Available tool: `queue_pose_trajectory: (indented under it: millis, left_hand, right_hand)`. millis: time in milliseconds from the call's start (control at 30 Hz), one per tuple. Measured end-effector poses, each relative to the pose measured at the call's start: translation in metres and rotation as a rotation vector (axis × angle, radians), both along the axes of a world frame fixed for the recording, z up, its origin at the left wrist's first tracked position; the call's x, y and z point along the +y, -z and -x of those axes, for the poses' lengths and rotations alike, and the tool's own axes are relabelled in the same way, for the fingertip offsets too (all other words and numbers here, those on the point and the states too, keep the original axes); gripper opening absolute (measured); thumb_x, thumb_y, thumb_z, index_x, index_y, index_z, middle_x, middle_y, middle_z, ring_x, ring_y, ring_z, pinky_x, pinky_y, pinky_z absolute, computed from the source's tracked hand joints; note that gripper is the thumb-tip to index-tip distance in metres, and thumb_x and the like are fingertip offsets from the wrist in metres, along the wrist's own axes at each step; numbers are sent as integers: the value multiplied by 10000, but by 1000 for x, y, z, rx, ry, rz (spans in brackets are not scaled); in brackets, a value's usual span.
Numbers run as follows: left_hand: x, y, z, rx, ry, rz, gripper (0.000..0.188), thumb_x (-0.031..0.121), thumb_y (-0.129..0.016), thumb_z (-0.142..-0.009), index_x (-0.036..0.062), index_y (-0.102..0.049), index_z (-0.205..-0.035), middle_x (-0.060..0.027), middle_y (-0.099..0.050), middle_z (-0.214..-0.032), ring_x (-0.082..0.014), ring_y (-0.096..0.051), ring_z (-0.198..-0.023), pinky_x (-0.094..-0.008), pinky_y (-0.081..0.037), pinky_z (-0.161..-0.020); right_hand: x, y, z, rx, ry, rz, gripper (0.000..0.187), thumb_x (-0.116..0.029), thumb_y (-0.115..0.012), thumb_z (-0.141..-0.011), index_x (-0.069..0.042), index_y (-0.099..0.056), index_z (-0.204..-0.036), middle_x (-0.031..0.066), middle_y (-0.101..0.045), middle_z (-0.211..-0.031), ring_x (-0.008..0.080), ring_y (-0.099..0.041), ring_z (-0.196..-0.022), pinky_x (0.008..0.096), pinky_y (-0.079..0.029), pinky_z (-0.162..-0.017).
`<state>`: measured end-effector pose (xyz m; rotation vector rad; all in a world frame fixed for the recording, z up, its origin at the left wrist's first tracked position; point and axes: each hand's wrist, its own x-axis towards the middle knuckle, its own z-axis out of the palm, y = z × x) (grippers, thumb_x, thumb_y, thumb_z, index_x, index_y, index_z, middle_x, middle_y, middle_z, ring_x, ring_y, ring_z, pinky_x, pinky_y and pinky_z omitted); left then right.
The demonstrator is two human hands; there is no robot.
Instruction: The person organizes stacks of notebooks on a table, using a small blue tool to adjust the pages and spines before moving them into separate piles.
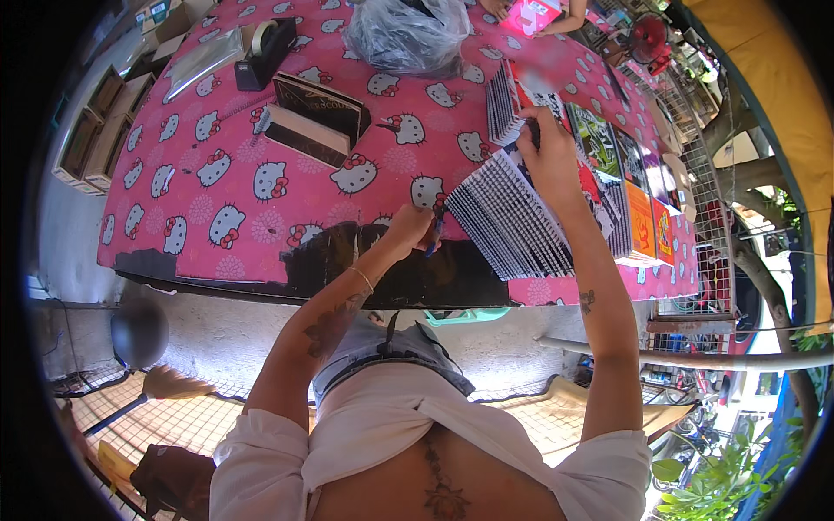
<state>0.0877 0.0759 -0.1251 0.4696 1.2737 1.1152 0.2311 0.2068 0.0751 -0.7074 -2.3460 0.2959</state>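
My left hand (pixel 412 231) is closed around a slim blue and dark pen-like object (pixel 433 234) near the table's front edge; its exact kind does not show. Beside it a long row of spiral notebooks (pixel 511 217) lies with the black-and-white bound edges facing up. My right hand (pixel 549 149) reaches over that row, fingers curled down at the notebooks' far end. Its fingertips pinch at a notebook there, partly hidden by the hand. Just beyond stands a smaller stack of spiral notebooks (pixel 504 106).
More notebooks with green (pixel 594 139) and orange covers (pixel 641 221) lie to the right. A dark box (pixel 317 117), a tape dispenser (pixel 265 54) and a clear plastic bag (pixel 408 39) sit on the pink patterned tablecloth (pixel 208 174). Another person's hands hold a pink item (pixel 528 16) across the table.
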Motion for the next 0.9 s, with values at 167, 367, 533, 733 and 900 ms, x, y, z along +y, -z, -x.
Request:
queue_pose_trajectory:
  millis: [167, 367, 533, 733, 900]
  left_hand:
    - [-4, 2, -13, 397, 149, -113, 213, 130, -470, -957, -39, -577, -884, -174, -620, -731, -285, -666, -592, -363, -557, -502]
    - [-6, -2, -43, 1733, 349, -372, 229, 156, -541, -884, -55, -624, -849, -214, -647, -859, -310, -676, -707, -385, -559, -636]
    - [16, -37, 33, 947, 716, -94, 275, 260, -598, -846, 5, -699, -826, -266, -657, -863, -353, -682, -824, -475, -554, -667]
    - [-62, -13, 71, 1776, 307, -513, 445, 281, -632, -867, 62, -561, -1248, -241, -444, -1283, -445, -412, -1260, -615, -380, -986]
    - [-82, -5, 77, 1725, 210, -636, 510, 299, -603, -903, 98, -499, -1360, -251, -421, -1307, -447, -407, -1245, -626, -332, -1035]
  right_hand:
    - [-2, 2, 1, 19, -27, -32, 222, 6, -614, -851, -4, -531, -1057, 221, -628, -883, 366, -634, -687, 429, -484, -616]
    - [0, 3, 2, 1, 9, -20, 221, -9, -604, -860, -22, -546, -1073, 242, -623, -887, 408, -637, -721, 445, -489, -630]
    - [37, 12, -16, 275, -89, 303, 221, -74, -599, -915, -28, -552, -1126, 115, -639, -849, 191, -601, -616, 325, -455, -536]
    - [31, -53, -13, 593, -70, 1305, 169, -133, -568, -965, -58, -558, -1115, 67, -610, -893, 62, -467, -589, 185, -355, -471]
    - [45, -68, 42, 500, -142, 1393, 176, -160, -605, -960, -46, -565, -1088, 70, -602, -865, 70, -479, -592, 181, -363, -460]
